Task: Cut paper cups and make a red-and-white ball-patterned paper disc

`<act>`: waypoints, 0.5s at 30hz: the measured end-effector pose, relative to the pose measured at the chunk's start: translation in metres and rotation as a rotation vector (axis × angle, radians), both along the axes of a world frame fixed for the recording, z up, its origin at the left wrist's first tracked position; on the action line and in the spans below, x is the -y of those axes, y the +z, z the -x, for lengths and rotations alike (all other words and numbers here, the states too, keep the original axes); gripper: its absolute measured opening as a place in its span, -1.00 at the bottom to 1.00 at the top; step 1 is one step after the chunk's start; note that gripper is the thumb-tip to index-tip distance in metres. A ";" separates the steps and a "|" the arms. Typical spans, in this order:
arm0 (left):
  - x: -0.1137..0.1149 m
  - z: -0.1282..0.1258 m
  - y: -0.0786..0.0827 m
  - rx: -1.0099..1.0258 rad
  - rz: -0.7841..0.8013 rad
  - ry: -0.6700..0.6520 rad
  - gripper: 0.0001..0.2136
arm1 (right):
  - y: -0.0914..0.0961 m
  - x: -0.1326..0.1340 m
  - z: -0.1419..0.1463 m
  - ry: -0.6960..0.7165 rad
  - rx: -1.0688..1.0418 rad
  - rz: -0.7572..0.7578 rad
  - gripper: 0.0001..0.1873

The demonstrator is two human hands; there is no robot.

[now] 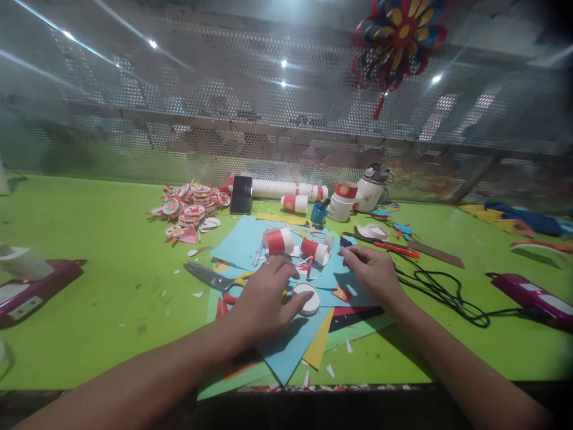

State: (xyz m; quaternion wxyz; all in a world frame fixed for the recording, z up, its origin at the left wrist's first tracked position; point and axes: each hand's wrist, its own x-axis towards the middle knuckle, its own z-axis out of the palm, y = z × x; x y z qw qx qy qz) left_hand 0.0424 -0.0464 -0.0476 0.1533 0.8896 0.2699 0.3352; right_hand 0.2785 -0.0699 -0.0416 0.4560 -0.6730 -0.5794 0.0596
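Note:
My left hand (271, 294) hovers low over the sheets, fingers apart, its thumb over a white round disc (308, 300); whether they touch I cannot tell. Under that hand lie scissors (217, 279) with yellow and red handles. My right hand (371, 269) is closed, thumb and fingertips pinched at a small dark blue piece (345, 242) too small to name. Between the hands, two red and white paper cups, one (278, 240) on the left and another (316, 251) on the right, lie tipped over on light blue paper (235, 242). A red and yellow scrap (341, 294) lies near the right hand.
Decorated paper discs (192, 206) are heaped at the back left beside a phone (242, 194). Stacked cups (342, 203) and a white bottle (371, 190) stand at the back. Black cable (441, 292) runs to a purple power strip (537, 295); another strip (42, 289) is at left.

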 end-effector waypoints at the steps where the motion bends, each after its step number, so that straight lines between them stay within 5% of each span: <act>1: 0.001 0.001 0.001 0.020 -0.020 -0.007 -0.81 | 0.002 -0.001 0.000 0.003 0.007 0.003 -0.68; 8: 0.007 0.002 0.005 -0.060 -0.368 -0.276 -0.76 | 0.032 -0.014 0.021 0.073 0.198 -0.039 -0.71; 15: 0.006 0.002 0.001 -0.039 -0.526 -0.301 -0.74 | 0.041 -0.033 0.065 0.258 0.408 -0.139 -0.79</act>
